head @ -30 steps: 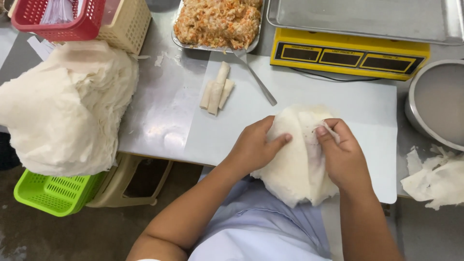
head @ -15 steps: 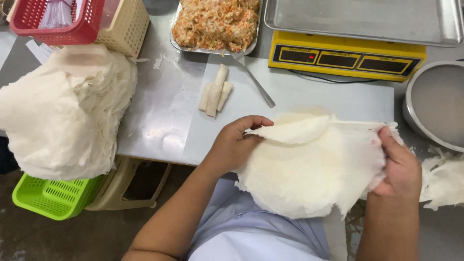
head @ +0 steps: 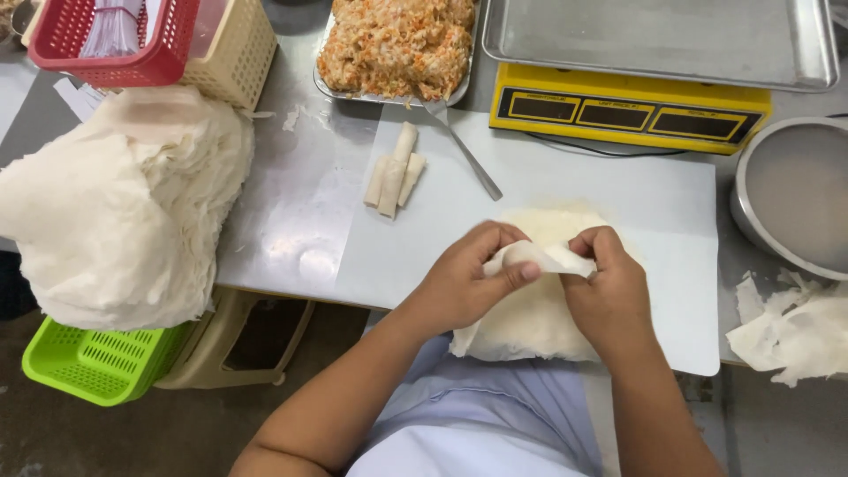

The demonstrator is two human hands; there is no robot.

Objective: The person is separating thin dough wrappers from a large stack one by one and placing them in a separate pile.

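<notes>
A thin, pale wrapper sheet (head: 539, 258) sits just below the centre of the frame, pinched at its upper edge between both hands and lifted a little off a stack of the same wrappers (head: 530, 318). The stack lies on a white cutting board (head: 654, 203) and hangs over the near edge of the desk (head: 291, 203). The left hand (head: 464, 283) has its fingers clamped on the sheet's left part, thumb on top; the right hand (head: 609, 287) has its fingers curled together on the sheet's right part — the two hands almost touch.

Above and left of the hands, on the board's upper left corner, lie three rolled spring rolls (head: 395, 172), side by side and touching. A metal spoon (head: 464, 150) lies slantwise beside them, its bowl end at a steel tray of shredded orange-and-white filling (head: 397, 44) at the top centre. To the right of that tray a yellow scale (head: 627, 110) carries an empty steel tray (head: 654, 40). At the right edge stands a round metal bowl (head: 795, 199); below it lie torn wrapper scraps (head: 791, 331).

On the left a big heap of wrappers (head: 124, 212) fills the desk's edge — behind it, in the upper left, a red basket (head: 110, 35) sits beside a cream basket (head: 234, 53). A green basket (head: 102, 362) and a beige stool (head: 238, 340) stand on the floor at the lower left.
</notes>
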